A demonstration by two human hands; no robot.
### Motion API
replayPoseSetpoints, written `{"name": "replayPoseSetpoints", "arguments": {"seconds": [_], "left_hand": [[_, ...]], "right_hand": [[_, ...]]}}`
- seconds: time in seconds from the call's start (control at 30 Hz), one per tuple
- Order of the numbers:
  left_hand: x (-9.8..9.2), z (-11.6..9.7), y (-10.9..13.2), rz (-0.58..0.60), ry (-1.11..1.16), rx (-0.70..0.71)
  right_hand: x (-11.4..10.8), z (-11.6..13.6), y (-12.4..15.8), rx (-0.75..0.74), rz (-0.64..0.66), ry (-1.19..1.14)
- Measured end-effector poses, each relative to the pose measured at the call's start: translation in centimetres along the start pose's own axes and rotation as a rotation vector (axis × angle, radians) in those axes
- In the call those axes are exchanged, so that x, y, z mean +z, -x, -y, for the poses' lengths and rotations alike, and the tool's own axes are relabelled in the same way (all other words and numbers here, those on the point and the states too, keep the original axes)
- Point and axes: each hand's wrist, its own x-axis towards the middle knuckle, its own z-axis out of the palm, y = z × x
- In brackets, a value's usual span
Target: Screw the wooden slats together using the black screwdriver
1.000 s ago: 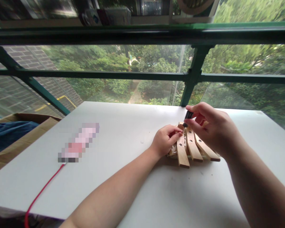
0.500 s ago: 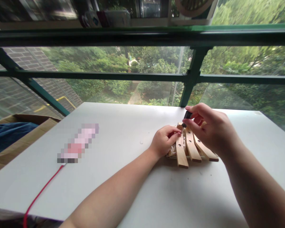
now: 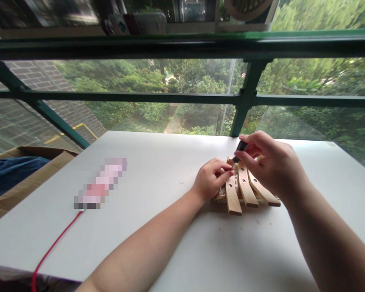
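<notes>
My right hand (image 3: pixel 266 160) grips the black handle of a screwdriver (image 3: pixel 240 150), which tilts with its tip down to the left. Below it are several curved wooden slats (image 3: pixel 233 200), fanned out side by side, with dark round screw heads in them. The screwdriver's tip meets the leftmost slat near its upper end. My left hand (image 3: pixel 212 178) rests at the left of the slats, thumb and forefinger closed together at the tip. Whatever is pinched there is too small to make out. Clear crinkled plastic shows under and between the slats.
The slats lie on a white table (image 3: pixel 152 182). A blurred-out pinkish object (image 3: pixel 101 184) with a red cable (image 3: pixel 56 241) lies at the left. A cardboard box (image 3: pixel 53 168) holding blue cloth stands beyond the left edge. A green railing (image 3: pixel 140 97) runs behind the table.
The screwdriver's handle leans slightly more to the right, and my right fingers have shifted a little with it. My left hand stays at the tip, nearly still.
</notes>
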Motion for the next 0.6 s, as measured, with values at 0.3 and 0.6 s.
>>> {"name": "replayPoseSetpoints", "arguments": {"seconds": [0.3,0.6], "left_hand": [[-0.01,-0.11,-0.18,-0.013,0.005,0.038],[-0.02,-0.26,-0.16,-0.012,-0.004,0.02]], "right_hand": [[0.17,-0.32,0.17,-0.011,0.061,-0.043],[0.11,-0.09,0.33,-0.068,0.059,-0.201]]}}
